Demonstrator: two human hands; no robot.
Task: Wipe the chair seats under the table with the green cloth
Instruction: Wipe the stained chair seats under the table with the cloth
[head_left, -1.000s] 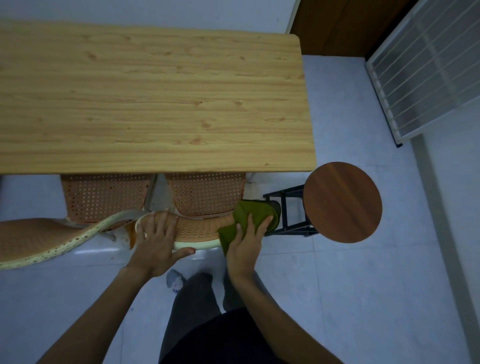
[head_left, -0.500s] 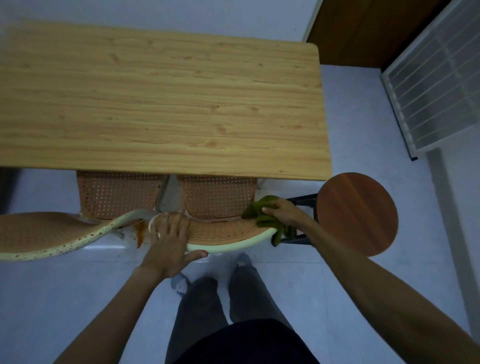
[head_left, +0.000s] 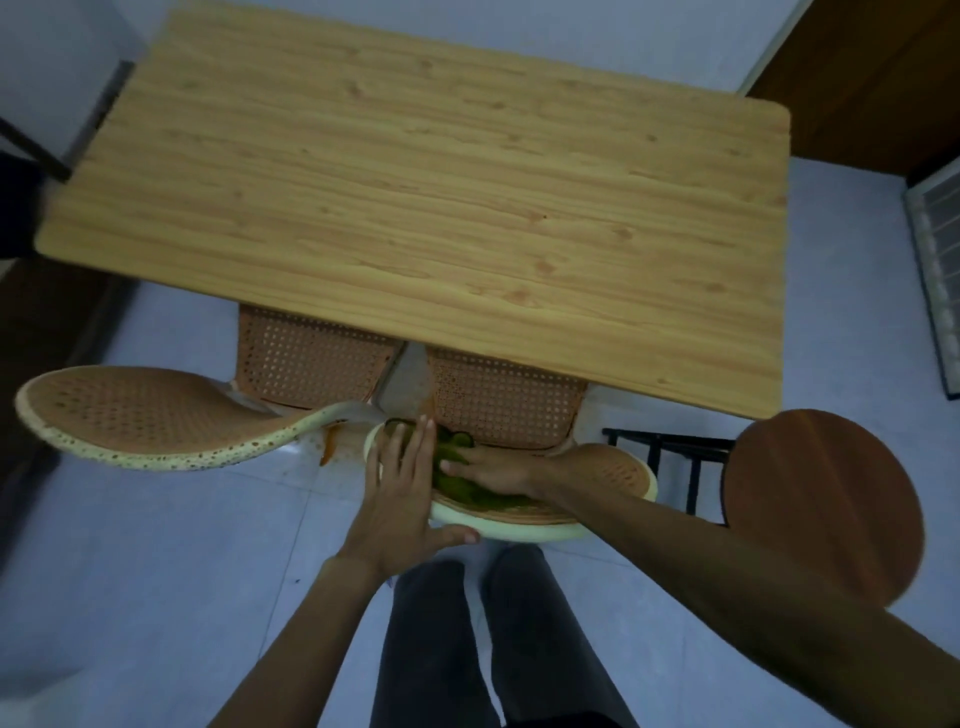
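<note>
Two orange woven chairs stand tucked under the wooden table (head_left: 415, 208). The right chair's seat (head_left: 618, 470) pokes out below the table edge, its backrest (head_left: 509, 400) just behind. My right hand (head_left: 493, 470) presses the green cloth (head_left: 457, 486) flat onto the left part of that seat. My left hand (head_left: 402, 493) lies flat with fingers spread on the seat's left front rim, thumb along the pale edge. The left chair's seat (head_left: 140, 415) juts out to the left.
A round dark wooden stool (head_left: 821, 504) with a black frame (head_left: 670, 457) stands right of the chair. My legs are directly below the seat. A white grille (head_left: 935, 260) leans at the far right, a brown door at top right.
My right hand has swept the green cloth leftward across the right chair's seat, from its right edge to next to my left hand. The view has shifted left and closer.
</note>
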